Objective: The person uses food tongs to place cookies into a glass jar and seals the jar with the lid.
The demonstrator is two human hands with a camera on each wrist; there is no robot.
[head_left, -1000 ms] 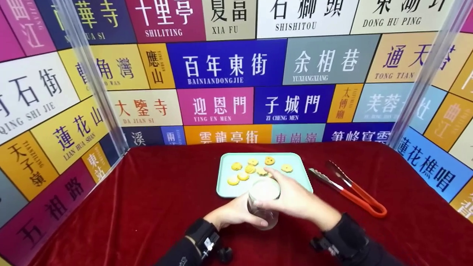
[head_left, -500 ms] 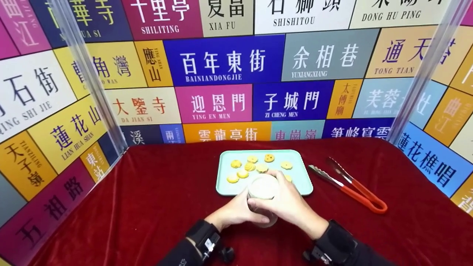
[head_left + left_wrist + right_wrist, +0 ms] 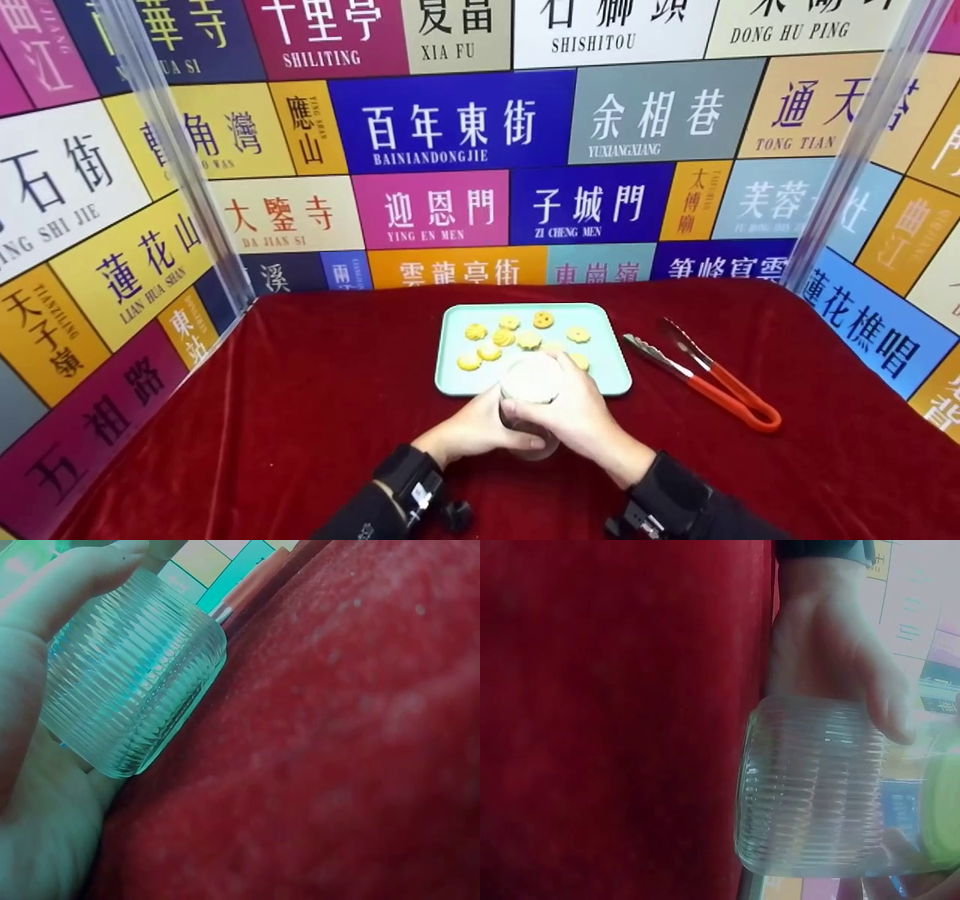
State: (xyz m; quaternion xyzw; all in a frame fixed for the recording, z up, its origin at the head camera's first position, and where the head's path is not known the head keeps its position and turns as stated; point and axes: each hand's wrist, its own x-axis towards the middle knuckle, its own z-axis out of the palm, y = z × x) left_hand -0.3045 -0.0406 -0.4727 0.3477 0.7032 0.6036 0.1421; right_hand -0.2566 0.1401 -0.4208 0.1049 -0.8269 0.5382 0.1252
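A clear ribbed glass jar stands close to the red cloth, topped by a pale lid that looks light green in the right wrist view. My left hand grips the jar's body from the left, with the thumb across its near side. From the right, my right hand holds the lid, fingers round the far side and thumb at the near edge. In the right wrist view the ribbed wall shows bare below the lid. The hands hide most of the jar in the head view.
Just beyond the jar lies a mint-green tray with several yellow cookies. Tongs with red handles lie to its right. A patterned sign wall closes off the back and sides of the red-covered table.
My right hand's fingers, spread out beyond the lid a second ago, have drawn in around it. The left hand keeps its grip on the jar. The head view has shifted slightly.
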